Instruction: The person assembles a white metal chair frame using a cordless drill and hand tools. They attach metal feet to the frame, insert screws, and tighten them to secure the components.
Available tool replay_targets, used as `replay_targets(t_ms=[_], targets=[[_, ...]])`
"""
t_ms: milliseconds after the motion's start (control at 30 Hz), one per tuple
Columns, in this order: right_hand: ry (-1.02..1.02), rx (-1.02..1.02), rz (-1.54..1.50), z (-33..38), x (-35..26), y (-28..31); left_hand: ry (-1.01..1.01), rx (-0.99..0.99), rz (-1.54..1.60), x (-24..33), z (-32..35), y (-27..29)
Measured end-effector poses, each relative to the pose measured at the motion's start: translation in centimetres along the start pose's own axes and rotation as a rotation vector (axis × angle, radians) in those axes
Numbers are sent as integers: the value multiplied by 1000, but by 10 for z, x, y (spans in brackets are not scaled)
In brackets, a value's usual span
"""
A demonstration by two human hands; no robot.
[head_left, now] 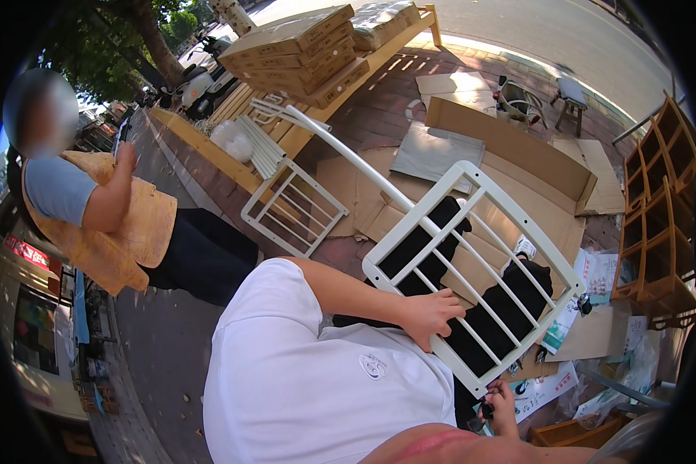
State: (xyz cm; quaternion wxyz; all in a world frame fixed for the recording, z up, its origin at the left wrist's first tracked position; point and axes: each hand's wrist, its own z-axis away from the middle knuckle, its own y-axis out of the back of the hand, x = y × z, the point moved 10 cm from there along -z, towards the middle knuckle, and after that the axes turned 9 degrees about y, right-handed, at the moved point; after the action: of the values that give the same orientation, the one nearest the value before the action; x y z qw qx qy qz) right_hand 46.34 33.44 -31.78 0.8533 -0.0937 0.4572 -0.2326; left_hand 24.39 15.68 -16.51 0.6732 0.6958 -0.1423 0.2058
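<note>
A white metal rack frame [475,172] with several thin crossbars rests tilted over my legs. My left hand [433,315] is closed around its near left edge. A long white tube [348,153] stretches from the frame towards the bench, where bent white tubing tops it. By the frame's lowest corner, my right hand [503,406] is closed on a small black part, perhaps a caster; fingers hide some of it. Another black part, like a caster [584,305], shows at the frame's right corner.
A second white rack frame [311,246] leans at a wooden bench [170,131] carrying stacked cardboard boxes [286,54]. Flattened cardboard [510,151] covers the paving. Brown shelving [649,224] stands right, beside printed sheets and plastic bags. A person in a yellow apron [124,209] stands left.
</note>
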Motion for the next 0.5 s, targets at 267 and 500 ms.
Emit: replay_targets(t_ms=[267, 500], targets=[[-295, 47, -218, 3, 26, 8, -9, 3, 1, 1, 0, 4], [-26, -103, 29, 3, 2, -3, 0, 14, 16, 1, 1, 3]])
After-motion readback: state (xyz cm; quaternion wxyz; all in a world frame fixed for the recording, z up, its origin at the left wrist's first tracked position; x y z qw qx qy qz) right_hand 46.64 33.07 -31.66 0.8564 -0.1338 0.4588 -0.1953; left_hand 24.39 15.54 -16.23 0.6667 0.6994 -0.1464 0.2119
